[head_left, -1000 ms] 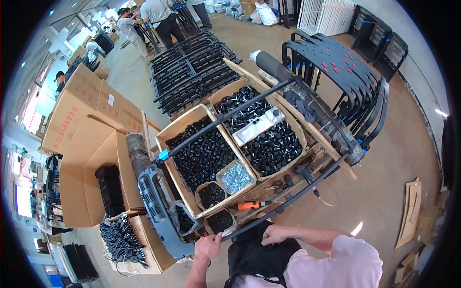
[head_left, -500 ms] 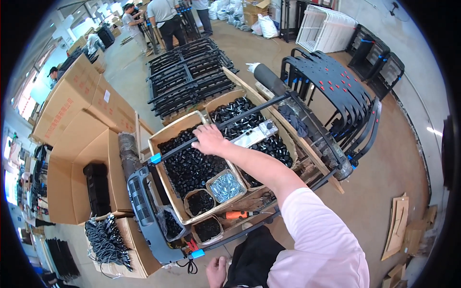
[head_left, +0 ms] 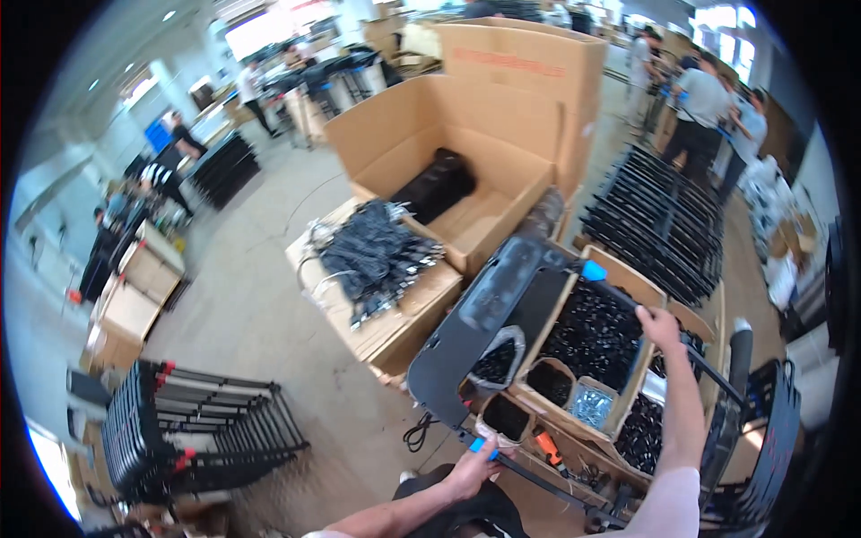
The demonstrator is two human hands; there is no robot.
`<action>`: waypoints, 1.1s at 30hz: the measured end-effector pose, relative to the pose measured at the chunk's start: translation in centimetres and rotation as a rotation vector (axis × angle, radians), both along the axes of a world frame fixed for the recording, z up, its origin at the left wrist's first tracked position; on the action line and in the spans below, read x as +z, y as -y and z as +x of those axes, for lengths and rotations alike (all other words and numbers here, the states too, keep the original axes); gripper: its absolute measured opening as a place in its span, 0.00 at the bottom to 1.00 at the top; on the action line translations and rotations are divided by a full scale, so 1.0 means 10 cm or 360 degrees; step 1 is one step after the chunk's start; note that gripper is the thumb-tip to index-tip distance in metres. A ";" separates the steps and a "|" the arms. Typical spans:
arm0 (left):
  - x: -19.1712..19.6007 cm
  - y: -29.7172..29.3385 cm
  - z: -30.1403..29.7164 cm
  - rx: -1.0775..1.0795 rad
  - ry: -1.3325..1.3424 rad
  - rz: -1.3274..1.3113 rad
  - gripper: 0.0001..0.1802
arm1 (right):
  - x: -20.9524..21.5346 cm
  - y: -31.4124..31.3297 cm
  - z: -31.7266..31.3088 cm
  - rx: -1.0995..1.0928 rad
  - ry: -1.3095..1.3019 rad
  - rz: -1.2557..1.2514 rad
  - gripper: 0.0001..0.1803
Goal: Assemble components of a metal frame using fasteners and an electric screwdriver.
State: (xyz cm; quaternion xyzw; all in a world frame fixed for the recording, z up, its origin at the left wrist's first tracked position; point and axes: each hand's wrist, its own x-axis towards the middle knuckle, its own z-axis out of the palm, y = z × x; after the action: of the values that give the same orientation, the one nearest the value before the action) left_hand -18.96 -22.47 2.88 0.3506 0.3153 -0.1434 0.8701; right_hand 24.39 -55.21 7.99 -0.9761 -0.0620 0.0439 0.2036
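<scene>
In the head view, a long black metal tube with bright blue plastic end caps (head_left: 668,345) runs slantwise over an open brown corrugated-cardboard box (head_left: 619,421), which is packed with small glossy black plastic parts. A second black tube with a blue cap (head_left: 538,480) lies lower, along the near edge of the same box. Leaning against the box's left side is a flat, dusty black moulded panel with rounded corners (head_left: 489,327), matt and smudged grey. In front of it stand small round cardboard tubs (head_left: 547,381) of dark pieces and a clear plastic bag of shiny silver screws (head_left: 594,403). An orange-handled tool (head_left: 545,446) lies near the lower tube.

The right hand (head_left: 659,327) is stretched far forward, the arm nearly straight with a pink short sleeve at the shoulder, its fingers closed over the upper tube just past its blue cap. The left hand (head_left: 471,471) is low and near the body, forearm bare, fingers curled around the lower tube at its blue cap.

Against half a second ago, the view has swung left: the big open cardboard carton holding a black rolled bundle (head_left: 448,179) and the heap of black cable-like straps on a flat carton (head_left: 377,251) now fill the middle, and the stack of black metal frames on the concrete floor (head_left: 193,430) has come into view. The right hand remains on the upper tube.
</scene>
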 end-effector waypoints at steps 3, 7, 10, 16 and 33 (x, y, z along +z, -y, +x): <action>0.35 -0.26 -0.23 0.0097 0.0122 0.0129 0.24 | 0.89 -0.47 -0.21 0.0249 0.0225 0.0117 0.32; 0.80 -0.77 -0.37 0.0525 0.0433 0.0230 0.22 | 2.25 -1.03 -0.69 0.0425 0.0774 0.0015 0.29; 1.12 -1.35 -0.32 0.0874 0.0682 0.0315 0.24 | 3.23 -1.40 -1.20 0.0468 0.0928 -0.0024 0.29; 1.61 -3.12 -0.46 0.1361 0.0876 0.0420 0.31 | 4.02 -2.67 -2.47 0.0392 0.0899 0.0142 0.24; 0.76 -6.61 -0.45 0.1043 0.0842 0.0961 0.18 | 1.37 -4.57 -4.19 0.0868 -0.0410 0.0663 0.14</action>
State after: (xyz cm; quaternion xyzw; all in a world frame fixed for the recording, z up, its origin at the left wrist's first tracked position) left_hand -23.43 43.62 10.45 0.4932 0.2050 0.3276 0.7793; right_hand -17.51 -9.50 21.69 -0.8478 -0.3013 0.2055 0.3851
